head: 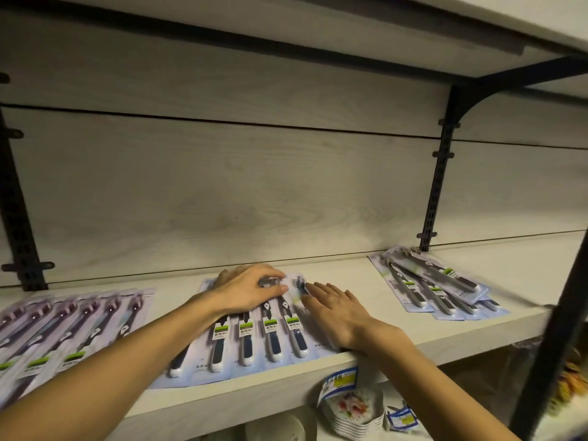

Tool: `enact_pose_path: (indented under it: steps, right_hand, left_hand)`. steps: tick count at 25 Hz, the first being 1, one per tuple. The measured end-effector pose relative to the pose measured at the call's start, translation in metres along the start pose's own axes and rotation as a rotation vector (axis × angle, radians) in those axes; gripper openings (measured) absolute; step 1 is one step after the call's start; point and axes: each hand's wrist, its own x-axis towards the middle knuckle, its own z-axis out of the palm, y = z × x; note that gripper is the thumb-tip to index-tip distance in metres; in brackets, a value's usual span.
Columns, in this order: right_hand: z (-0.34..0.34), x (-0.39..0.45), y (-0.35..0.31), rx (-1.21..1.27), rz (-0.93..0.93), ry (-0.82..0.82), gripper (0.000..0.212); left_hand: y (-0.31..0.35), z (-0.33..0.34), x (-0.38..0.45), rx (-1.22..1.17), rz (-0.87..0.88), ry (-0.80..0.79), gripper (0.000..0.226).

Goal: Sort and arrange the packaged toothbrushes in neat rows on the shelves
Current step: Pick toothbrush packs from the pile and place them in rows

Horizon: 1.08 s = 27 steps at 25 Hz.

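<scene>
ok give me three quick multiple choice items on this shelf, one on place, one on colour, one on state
1. Where is the loose pile of packs?
A. right end of the shelf
B. left end
C. shelf below

2. Handle colour in the middle row?
A. red
B. navy and white
C. yellow

3. How does the right hand lie?
A. fist
B. flat on the packs
C. raised off the shelf

A: the pile lies by the right bracket.
B: the middle row shows navy and white handles.
B: the right hand lies flat, fingers straight.
</scene>
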Motion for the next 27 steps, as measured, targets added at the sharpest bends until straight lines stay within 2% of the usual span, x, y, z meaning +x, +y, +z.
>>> enact_pose_path:
  steps: [7, 9, 12, 16, 20, 21, 23, 25, 27]
  right_hand:
    - [0.005, 0.006, 0.004, 0.021, 0.002, 0.021, 0.051]
    - [0.005, 0.008, 0.006, 0.026, 0.003, 0.028, 0.055]
    - [0.004, 0.007, 0.004, 0.060, 0.019, 0.030, 0.061]
    - [0.001, 0.005, -0.003, 0.076, 0.020, 0.021, 0.062]
    - [-0.005, -0.002, -0.008, 0.246, 0.009, 0.077, 0.056]
    - [-0.006, -0.001, -0.010, 0.306, 0.010, 0.111, 0.058]
    - [-0.008, 0.005, -0.019, 0.436, 0.035, 0.158, 0.065]
    - [-0.003, 0.015, -0.031, 0.380, 0.022, 0.133, 0.070]
    - [0.000, 0.025, -0.038, 0.289, -0.008, 0.100, 0.073]
  left_hand:
    - [-0.006, 0.006, 0.004, -0.088, -0.054, 0.089, 0.043]
    - [-0.007, 0.007, 0.005, -0.156, -0.062, 0.103, 0.045]
    - [-0.008, 0.005, 0.006, -0.189, -0.072, 0.131, 0.058]
    - [0.009, 0.010, 0.004, -0.122, -0.034, 0.184, 0.047]
    - [0.020, -0.027, 0.001, -0.288, -0.078, 0.357, 0.044]
    - [0.012, -0.043, 0.000, -0.263, -0.072, 0.330, 0.049]
    - [-0.007, -0.063, -0.008, -0.096, -0.054, 0.172, 0.062]
    - [-0.020, -0.055, -0.027, 0.055, -0.024, -0.012, 0.061]
    - [-0.026, -0.035, -0.044, 0.104, -0.038, -0.122, 0.062]
